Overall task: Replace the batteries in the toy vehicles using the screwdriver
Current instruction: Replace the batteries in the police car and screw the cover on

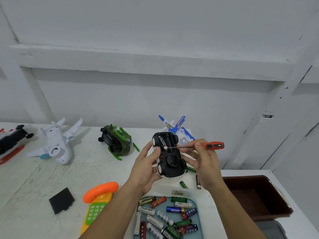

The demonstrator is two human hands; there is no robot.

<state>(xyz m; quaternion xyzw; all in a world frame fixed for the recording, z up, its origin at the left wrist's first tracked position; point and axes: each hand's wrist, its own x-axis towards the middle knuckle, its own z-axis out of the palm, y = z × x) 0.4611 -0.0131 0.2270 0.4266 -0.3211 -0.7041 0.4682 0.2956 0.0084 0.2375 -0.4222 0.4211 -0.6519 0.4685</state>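
Left hand [145, 168] grips one upturned car [170, 163]; right hand [205, 163] pinches one screwdriver [212, 145]; perhaps twenty batteries [174, 209] in one tray [196, 201], white counter [51, 178].

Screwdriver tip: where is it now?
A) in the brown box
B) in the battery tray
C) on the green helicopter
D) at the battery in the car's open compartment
D: the right hand holds the screwdriver with its tip at the end of the battery in the upturned car, which the left hand grips.

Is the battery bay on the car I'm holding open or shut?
Open. The car is underside up with no cover on its bay; a battery lies exposed inside, the screwdriver tip at its end.
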